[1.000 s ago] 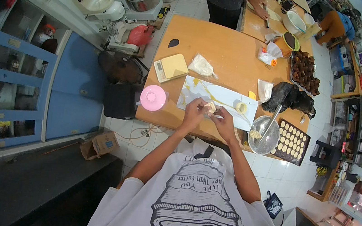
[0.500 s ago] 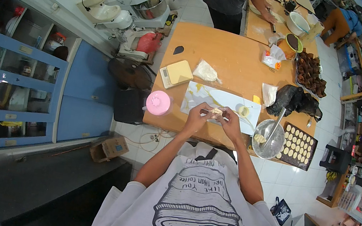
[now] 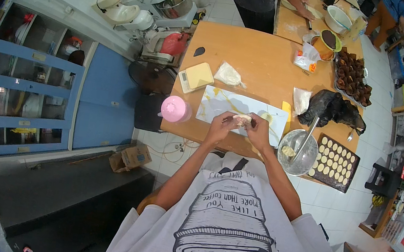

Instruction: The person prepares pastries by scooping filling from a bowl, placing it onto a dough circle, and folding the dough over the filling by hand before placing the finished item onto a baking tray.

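Observation:
Between my fingertips is a small piece of pale dough (image 3: 242,118), raised just above the near edge of a white marbled board (image 3: 215,101). My left hand (image 3: 219,129) pinches its left side, and my right hand (image 3: 258,132) pinches the right side. The dough looks thin and curved along its upper edge; its underside is partly hidden by the fingers. To the right of my right hand stands a clear mixing bowl (image 3: 304,162) with a little pale dough and a long metal utensil (image 3: 306,140) leaning in it.
Left lie a pink lidded container (image 3: 175,109) and a kitchen scale (image 3: 196,77). Behind the board is a bag of white powder (image 3: 229,74). Rightward are a dark tray of dough rounds (image 3: 335,164), a black plastic bag (image 3: 334,110) and brown paper cups (image 3: 354,77). Another person's hand (image 3: 306,13) works beyond.
My hands have turned the dough, which now shows a broader, curved edge. They have moved slightly up over the board. The whole view has shifted a little.

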`<state>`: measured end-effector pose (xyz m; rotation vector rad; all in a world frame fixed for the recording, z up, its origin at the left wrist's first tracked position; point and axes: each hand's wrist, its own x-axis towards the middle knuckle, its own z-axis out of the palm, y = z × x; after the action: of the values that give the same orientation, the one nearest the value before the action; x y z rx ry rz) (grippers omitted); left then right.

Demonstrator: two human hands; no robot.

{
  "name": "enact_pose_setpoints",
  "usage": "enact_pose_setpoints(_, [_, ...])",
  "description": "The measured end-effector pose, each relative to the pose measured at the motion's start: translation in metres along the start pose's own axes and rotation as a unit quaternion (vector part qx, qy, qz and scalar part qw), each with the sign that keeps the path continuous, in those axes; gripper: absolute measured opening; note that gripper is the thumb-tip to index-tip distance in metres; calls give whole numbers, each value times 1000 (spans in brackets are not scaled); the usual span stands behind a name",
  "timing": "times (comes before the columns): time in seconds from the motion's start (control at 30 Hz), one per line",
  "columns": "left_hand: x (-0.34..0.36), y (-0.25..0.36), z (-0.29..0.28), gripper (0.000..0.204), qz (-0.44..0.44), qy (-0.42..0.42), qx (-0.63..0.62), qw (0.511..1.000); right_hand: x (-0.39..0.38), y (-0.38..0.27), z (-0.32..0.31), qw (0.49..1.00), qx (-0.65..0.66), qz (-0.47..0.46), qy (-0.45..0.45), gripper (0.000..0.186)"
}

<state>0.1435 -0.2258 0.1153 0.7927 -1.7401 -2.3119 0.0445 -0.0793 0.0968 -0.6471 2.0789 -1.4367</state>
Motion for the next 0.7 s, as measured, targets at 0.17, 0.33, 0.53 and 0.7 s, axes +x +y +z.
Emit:
enact_pose_setpoints(0.17, [3, -15, 11, 25, -1, 15, 16, 1000, -11, -28, -27, 1000, -7, -18, -19, 20])
enact_pose_setpoints(0.33, [-3, -15, 42, 17, 96, 57, 103, 988, -13, -12, -50, 994, 80, -49, -63, 34])
enact_pose_setpoints(0.53, [-15, -16, 73, 19, 126, 141, 183, 965, -12, 14, -59, 986, 127, 27, -109, 20])
enact_pose_setpoints(0.7, [-31, -8, 80, 29, 63, 162, 36, 984, -9, -1, -48, 985, -67, -158, -7, 29])
